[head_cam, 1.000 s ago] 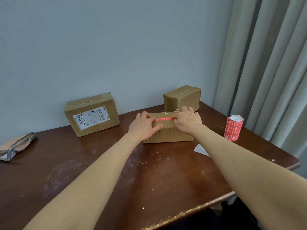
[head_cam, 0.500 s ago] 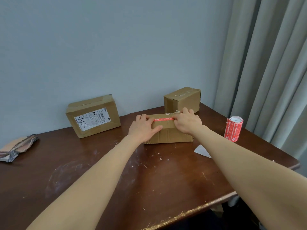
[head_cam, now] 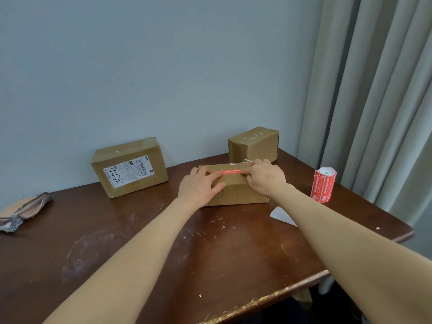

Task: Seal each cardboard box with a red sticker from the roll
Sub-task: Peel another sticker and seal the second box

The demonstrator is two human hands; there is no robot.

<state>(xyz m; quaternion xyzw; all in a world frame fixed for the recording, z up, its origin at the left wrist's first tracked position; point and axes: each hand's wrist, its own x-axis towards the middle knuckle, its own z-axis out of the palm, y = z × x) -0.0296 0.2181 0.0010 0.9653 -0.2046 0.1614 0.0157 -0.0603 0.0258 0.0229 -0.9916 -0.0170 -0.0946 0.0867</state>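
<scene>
A plain blue-grey wall [head_cam: 163,66] fills the back of the room, with a grey curtain [head_cam: 374,101] hanging in folds on the right. The counter [head_cam: 140,253] is dark brown wood, scratched and smudged white, its near edge chipped. A labelled box [head_cam: 131,168] leans against the wall at the back left, its white shipping label facing me. The box [head_cam: 236,192] I work on lies flat at mid-counter, plain brown cardboard. The back box [head_cam: 253,145] stands just behind it, near the wall. My left hand [head_cam: 198,187] rests on the box's left part, fingers straight and together on top, thumb down the front face. My right hand [head_cam: 266,177] sits on the right part, fingers bent, tips at the sticker's end; I cannot tell whether they pinch or only press. A folded cloth [head_cam: 23,211] lies at the far left edge. The roll [head_cam: 323,185] stands upright to the right, red with white print. A white paper scrap [head_cam: 281,216] lies beside my right forearm. The sticker [head_cam: 230,171], a thin red strip, runs along the box's top between my hands.
</scene>
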